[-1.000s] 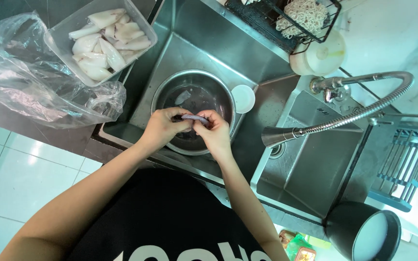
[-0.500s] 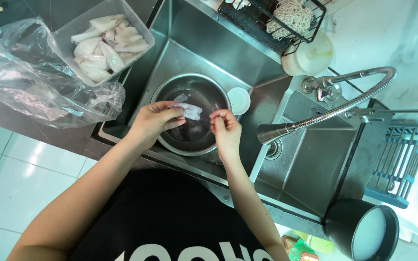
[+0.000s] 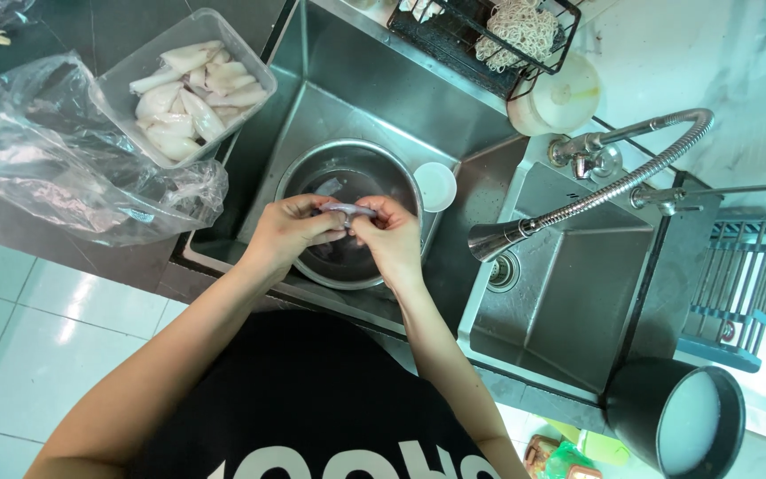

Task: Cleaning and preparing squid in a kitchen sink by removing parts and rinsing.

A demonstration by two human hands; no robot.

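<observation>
Over a round steel bowl in the left basin of the sink, both hands pinch a small pale purplish squid. My left hand grips its left end. My right hand grips its right end, fingertips almost touching the left hand's. More squid pieces lie dark in the bowl's water. A clear plastic tub of white cleaned squid bodies stands on the counter to the upper left.
A crumpled clear plastic bag lies left of the sink. A small white lid sits beside the bowl. A coiled spring faucet reaches over the right basin. A wire rack, a blue drainer and a black pot stand around.
Half a second ago the hands were apart, the left holding the squid; now they have come together again on it over the bowl.
</observation>
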